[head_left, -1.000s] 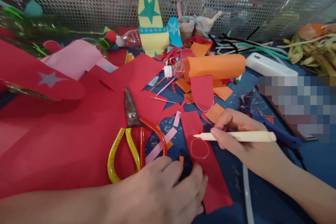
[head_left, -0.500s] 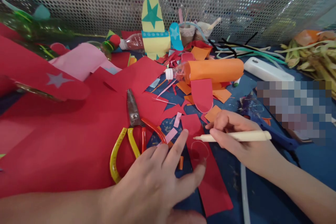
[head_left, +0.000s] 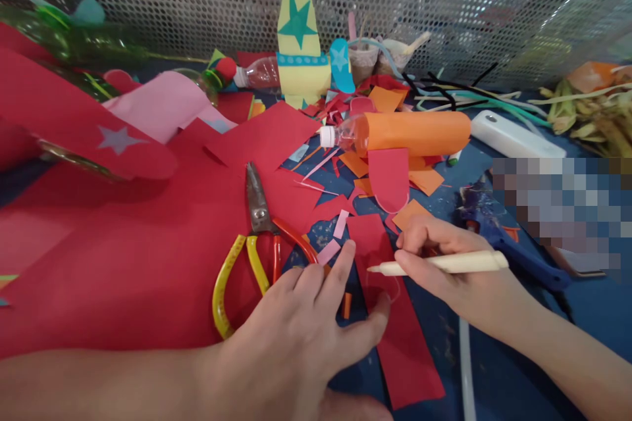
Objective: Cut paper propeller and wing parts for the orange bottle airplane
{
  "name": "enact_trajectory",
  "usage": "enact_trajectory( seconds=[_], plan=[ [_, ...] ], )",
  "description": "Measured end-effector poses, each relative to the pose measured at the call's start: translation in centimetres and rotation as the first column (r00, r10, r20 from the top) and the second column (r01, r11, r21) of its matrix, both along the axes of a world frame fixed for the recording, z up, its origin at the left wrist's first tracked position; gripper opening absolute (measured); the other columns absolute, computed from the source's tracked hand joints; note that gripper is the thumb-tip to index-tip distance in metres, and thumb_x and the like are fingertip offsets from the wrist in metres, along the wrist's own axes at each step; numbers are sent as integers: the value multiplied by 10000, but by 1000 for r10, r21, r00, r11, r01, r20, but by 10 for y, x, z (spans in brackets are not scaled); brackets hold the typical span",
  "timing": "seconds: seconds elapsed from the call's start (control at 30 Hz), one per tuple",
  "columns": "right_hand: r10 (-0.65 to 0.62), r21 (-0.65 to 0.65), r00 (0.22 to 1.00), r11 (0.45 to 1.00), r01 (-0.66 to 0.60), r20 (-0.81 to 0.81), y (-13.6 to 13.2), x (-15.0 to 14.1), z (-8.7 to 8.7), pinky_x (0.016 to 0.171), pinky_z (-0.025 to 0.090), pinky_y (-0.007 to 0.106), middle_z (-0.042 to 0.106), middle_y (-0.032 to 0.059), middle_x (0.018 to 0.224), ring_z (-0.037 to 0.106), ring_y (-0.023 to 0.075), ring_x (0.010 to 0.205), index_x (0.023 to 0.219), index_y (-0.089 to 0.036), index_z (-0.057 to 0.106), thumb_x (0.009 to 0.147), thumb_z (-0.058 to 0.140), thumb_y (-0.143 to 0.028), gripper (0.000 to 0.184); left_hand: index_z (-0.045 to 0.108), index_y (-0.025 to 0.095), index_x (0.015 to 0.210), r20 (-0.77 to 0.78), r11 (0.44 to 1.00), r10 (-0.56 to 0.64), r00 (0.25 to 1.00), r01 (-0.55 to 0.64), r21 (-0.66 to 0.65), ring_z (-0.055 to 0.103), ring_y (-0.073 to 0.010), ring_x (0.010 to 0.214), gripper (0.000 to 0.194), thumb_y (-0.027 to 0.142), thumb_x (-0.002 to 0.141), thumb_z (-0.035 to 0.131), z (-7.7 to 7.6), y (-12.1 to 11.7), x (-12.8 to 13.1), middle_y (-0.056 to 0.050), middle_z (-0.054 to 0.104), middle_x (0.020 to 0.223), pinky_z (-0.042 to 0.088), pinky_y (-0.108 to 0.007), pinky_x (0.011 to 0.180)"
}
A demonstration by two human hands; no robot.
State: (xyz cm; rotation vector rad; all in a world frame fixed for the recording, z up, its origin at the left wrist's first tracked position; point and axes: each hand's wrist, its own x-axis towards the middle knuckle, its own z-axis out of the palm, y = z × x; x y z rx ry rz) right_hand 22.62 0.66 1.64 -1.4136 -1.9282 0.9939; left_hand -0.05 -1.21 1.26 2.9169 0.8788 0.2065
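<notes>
A cream-coloured marker pen [head_left: 459, 263] is pinched in my right hand [head_left: 444, 256], its tip at a pale curved line on a red paper strip [head_left: 412, 355]. My left hand [head_left: 311, 316] lies spread at the strip's left edge, index finger and thumb pressing on the paper. Scissors [head_left: 259, 214] with one yellow and one red handle lie on red paper just beyond my left hand, their handles partly hidden by it. Beyond the strip rests a bottle wrapped in orange paper [head_left: 419, 133], with a rounded red paper flap [head_left: 389, 177] attached below it.
A blue glue gun [head_left: 518, 250] lies right of my right hand, near a white device [head_left: 516, 135]. Large red sheets [head_left: 133, 263] cover the left side. A yellow paper rocket [head_left: 303, 75] stands before the perforated metal screen [head_left: 197, 0]. Paper scraps surround the orange bottle.
The pen tip has moved slightly down along the drawn curve on the red strip. The whole view has shifted a little, so things appear farther right. Both hands keep their hold.
</notes>
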Motion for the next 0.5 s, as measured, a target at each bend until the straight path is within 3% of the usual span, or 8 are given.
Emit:
enact_trajectory(
  seconds=[0.5],
  plan=[
    [-29,89,999,996,31,-23,4,-8,-7,456,371,185,529,-59,640,483,87,509,759,-233,509,900,568,-252,154,567,326,1270,9,1000,7,1000,-7,3,629,-343,1004,599,702,833,406,0,0,0,-216,541,1324,524,-441,752]
  ],
)
